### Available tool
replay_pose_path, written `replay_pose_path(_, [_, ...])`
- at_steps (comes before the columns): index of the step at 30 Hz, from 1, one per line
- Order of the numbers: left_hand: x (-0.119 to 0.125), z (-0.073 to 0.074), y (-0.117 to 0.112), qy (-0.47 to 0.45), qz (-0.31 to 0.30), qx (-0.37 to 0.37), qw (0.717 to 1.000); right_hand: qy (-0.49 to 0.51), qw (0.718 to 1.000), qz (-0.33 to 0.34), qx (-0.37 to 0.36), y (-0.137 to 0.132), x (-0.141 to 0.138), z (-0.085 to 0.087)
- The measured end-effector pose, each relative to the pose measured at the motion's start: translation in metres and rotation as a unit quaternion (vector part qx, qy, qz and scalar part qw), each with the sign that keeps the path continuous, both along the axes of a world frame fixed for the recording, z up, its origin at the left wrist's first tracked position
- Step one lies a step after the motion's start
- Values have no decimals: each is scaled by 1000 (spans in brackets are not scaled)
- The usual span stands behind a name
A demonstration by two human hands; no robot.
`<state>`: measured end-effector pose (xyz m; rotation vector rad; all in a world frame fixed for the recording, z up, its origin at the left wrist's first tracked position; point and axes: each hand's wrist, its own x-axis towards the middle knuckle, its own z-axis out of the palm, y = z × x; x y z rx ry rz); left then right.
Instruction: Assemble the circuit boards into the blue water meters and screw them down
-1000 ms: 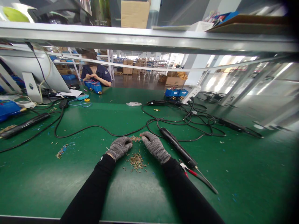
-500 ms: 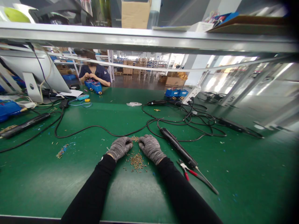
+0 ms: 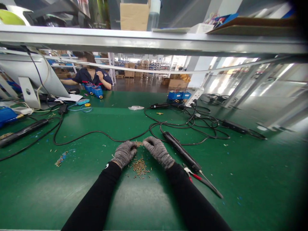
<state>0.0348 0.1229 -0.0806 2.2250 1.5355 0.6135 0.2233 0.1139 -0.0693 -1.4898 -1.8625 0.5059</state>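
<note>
My left hand [image 3: 125,152], in a grey knit glove, rests on the green table with its fingers curled together. Its fingertips touch the left side of a small heap of brass-coloured screws [image 3: 139,144]. Across from it, my right hand [image 3: 158,152], gloved alike, has thumb and fingers pinched at the right side of that heap. Whether anything sits in either pinch is too small to tell. A larger pile of loose screws [image 3: 140,166] lies between my wrists, nearer to me.
Right of my right hand lie a black electric screwdriver [image 3: 181,150] and red-handled pliers [image 3: 188,171]. Black cables [image 3: 173,123] loop behind. Blue boxed units [image 3: 176,95] and a power strip [image 3: 194,97] stand farther back. A person [image 3: 92,75] sits across the table.
My right hand has shifted slightly, its fingertips lifting a little at the far heap. My left hand stays nearly in place. The person opposite has spread their arms apart.
</note>
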Motion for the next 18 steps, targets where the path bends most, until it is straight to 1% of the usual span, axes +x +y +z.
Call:
replay_pose_path(3, [7,-4,1,16,-12,29,999,36,999,-31,10,5,0,-6])
replay_pose_path(7, [12,-6,4,41,-10,50,998,54,997,-47,13,7,1,-9])
replay_pose_path(14, [15,-1,5,68,-6,56,996,58,997,-52,11,8,1,-16])
replay_pose_path(18, [14,-4,7,60,-1,50,997,57,997,-58,12,9,2,-17])
